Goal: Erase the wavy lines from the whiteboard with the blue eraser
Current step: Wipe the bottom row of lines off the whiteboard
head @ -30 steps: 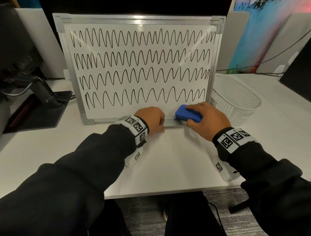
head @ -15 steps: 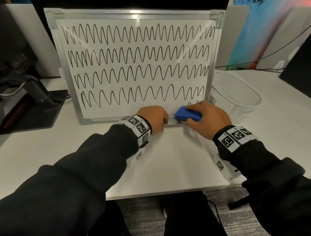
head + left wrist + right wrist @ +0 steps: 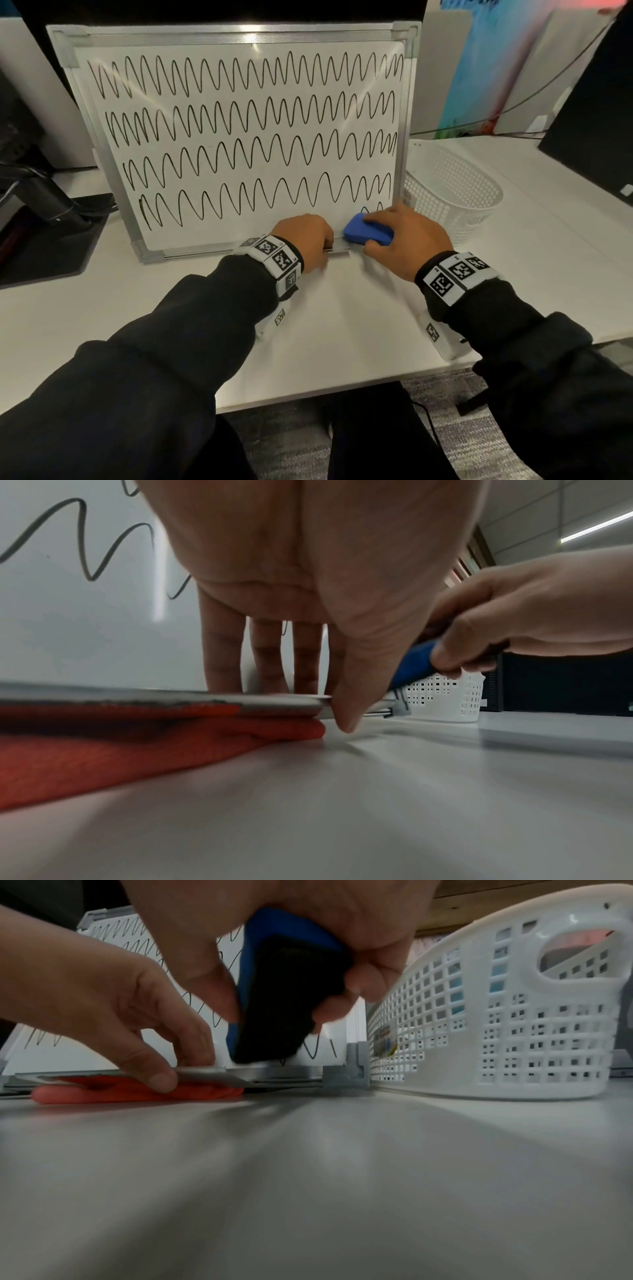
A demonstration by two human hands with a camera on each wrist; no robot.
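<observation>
- Here, from the head view, the whiteboard leans back on a white desk, four full rows of wavy lines across it. The right hand grips the blue eraser at the board's lower right corner, a white basket just beside.
- From the left wrist, the left hand pinches the board's bottom frame, fingers on top and thumb in front, above an orange cloth.
- From the right wrist, thumb and fingers curl round the eraser; its black felt faces the camera.
</observation>
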